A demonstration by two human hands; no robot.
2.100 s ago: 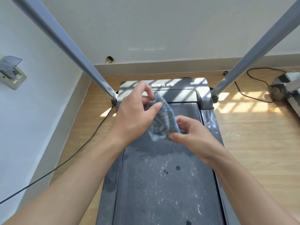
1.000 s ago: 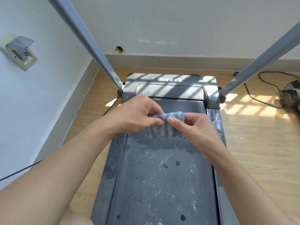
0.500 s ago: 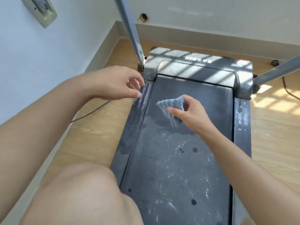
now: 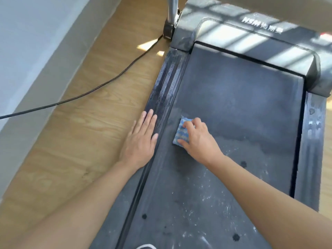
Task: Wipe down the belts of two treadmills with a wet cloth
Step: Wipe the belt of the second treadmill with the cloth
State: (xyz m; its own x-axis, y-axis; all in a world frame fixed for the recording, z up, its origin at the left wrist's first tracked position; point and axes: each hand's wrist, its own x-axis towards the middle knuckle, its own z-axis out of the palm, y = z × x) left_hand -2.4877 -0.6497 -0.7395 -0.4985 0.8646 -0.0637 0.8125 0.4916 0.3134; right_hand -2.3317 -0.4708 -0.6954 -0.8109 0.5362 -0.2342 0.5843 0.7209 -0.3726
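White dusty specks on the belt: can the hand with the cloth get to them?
Probably yes. The right hand holds the cloth on the belt just ahead of the white specks, with only bare belt between; pulling back should reach them.

The cloth (image 4: 182, 132) is blue and beige zigzag; the belt (image 4: 233, 112) dark grey with white flecks; the floor (image 4: 75, 141) light woodgrain.

Right hand (image 4: 197, 139) grips cloth (image 4: 181, 134) — on belt (image 4: 242, 105).
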